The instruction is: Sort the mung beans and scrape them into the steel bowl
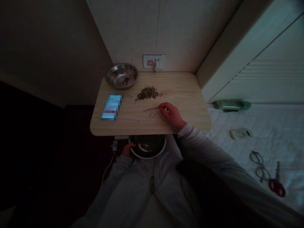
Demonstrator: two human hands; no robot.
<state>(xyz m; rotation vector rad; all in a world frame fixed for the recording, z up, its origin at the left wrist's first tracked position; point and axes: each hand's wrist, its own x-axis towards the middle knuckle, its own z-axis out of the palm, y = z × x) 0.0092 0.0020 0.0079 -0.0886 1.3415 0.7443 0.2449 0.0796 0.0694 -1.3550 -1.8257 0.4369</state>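
Note:
My right hand [172, 115] is over the wooden table [190, 91], fingers pinched on one end of a thin dark strip [150, 109]. Its exact kind I cannot make out. A few loose dark grains [152, 115] lie just below the strip. Behind it, a pile of small greenish-brown grains [148, 93] is spread on the tabletop. Below the table's front edge, my left hand [129, 149] is closed on the left rim of a bowl [147, 145], dark inside with a pale rim. Some grains seem to lie in it, though the light is dim.
A steel bowl [121, 76] stands at the table's back left, with a lit phone [111, 106] in front. A wall socket [154, 61] holds a plug. On the white bedding at right lie a green bottle [232, 105], a small pale device [241, 134] and red-handled scissors [276, 186].

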